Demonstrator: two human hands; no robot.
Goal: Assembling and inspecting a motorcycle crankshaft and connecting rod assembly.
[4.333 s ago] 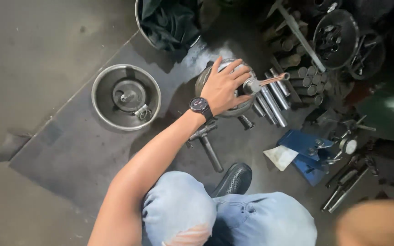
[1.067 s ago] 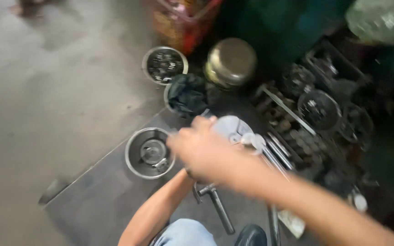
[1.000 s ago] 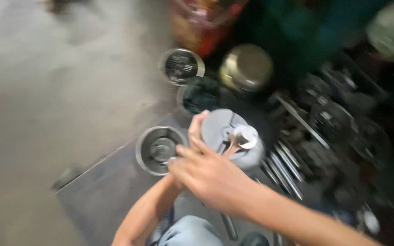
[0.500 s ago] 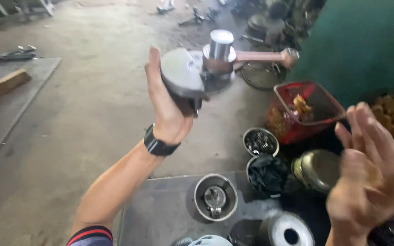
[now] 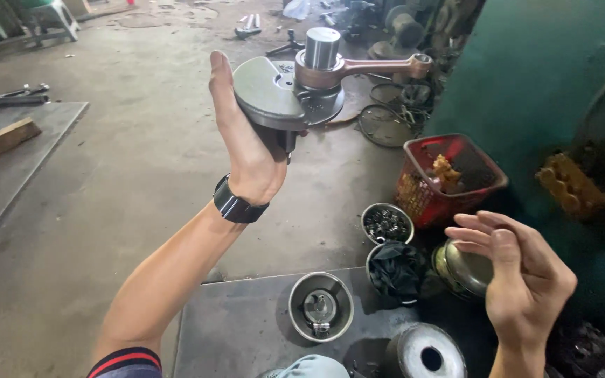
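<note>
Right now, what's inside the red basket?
The red basket holds a yellowish-orange lump near its middle, against a dark interior. Its mesh walls hide whatever lies lower down, so the rest cannot be told.

On my left wrist I wear a black band-style wristwatch; a dark sleeve cuff with red and white stripes sits at my upper arm. My right hand is bare.

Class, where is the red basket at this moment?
In the head view, the red basket stands on the floor right of centre, against the green wall, just behind the small bowl of metal bits.
</note>
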